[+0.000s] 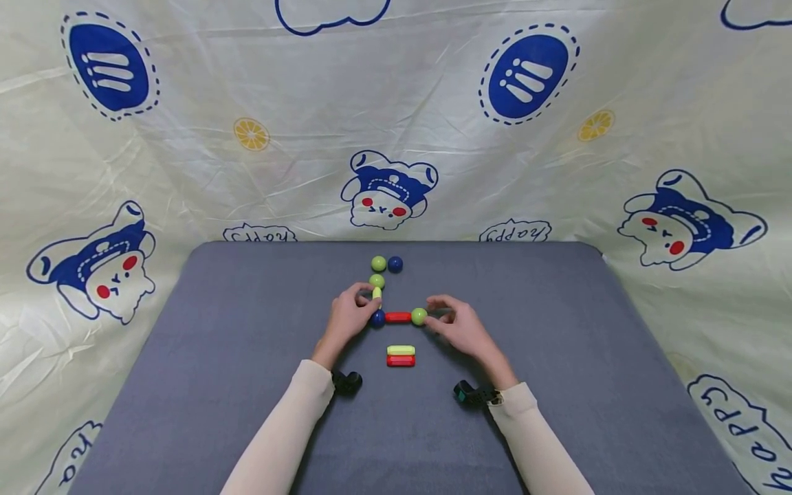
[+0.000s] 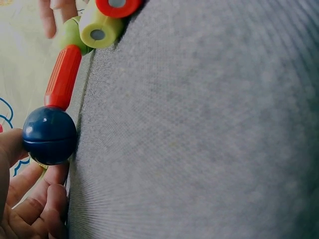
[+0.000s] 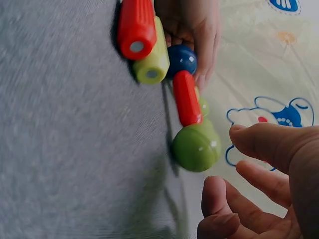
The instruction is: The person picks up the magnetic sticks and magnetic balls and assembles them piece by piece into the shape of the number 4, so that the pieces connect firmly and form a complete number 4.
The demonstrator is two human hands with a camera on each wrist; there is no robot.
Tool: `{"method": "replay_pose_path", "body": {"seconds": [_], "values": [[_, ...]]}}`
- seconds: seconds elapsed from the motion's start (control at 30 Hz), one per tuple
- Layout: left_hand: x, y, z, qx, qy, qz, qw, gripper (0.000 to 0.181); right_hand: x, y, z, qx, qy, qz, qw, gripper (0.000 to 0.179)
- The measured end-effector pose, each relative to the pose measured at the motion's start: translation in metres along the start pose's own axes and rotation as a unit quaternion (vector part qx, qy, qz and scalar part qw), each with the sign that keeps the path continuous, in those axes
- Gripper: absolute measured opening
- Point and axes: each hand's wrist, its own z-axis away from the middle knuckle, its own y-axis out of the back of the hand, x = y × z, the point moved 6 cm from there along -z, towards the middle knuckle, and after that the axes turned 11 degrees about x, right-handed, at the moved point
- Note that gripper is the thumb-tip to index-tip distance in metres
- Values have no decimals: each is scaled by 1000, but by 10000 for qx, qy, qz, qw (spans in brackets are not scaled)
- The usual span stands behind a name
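My left hand (image 1: 354, 315) holds the short yellow rod (image 1: 377, 294), thumb and fingers about it right behind the blue ball (image 2: 50, 135); the ball hides part of this grip in the left wrist view. A green ball (image 1: 377, 280) caps the rod's far end. From the blue ball a red rod (image 3: 187, 98) runs right to another green ball (image 3: 196, 148). Beside that ball is my right hand (image 1: 459, 328), thumb and fingers spread apart with a gap to it in the right wrist view.
Nearer the body, a loose yellow rod (image 1: 401, 350) and red rod (image 1: 401, 361) lie side by side on the grey table (image 1: 260, 426). Behind the joined pieces sit a green ball (image 1: 379, 263) and a dark blue ball (image 1: 394, 264). A printed curtain (image 1: 309, 185) surrounds the table's back and sides.
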Motion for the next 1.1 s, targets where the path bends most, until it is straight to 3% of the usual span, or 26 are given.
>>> {"method": "replay_pose_path", "body": {"seconds": [0.27,0.6,1.1], "values": [[2,-1,-1,-13,-8,-20,10000,33,-20,2,11,-92,143,171,9997,51],[1,0,-1,-14,52,-64,10000,32,-23,-23,29,-1164,465,579,9904,38],[2,1,0,50,-73,-44,10000,32,-29,-44,26,-1288,887,761,9848,26]]}}
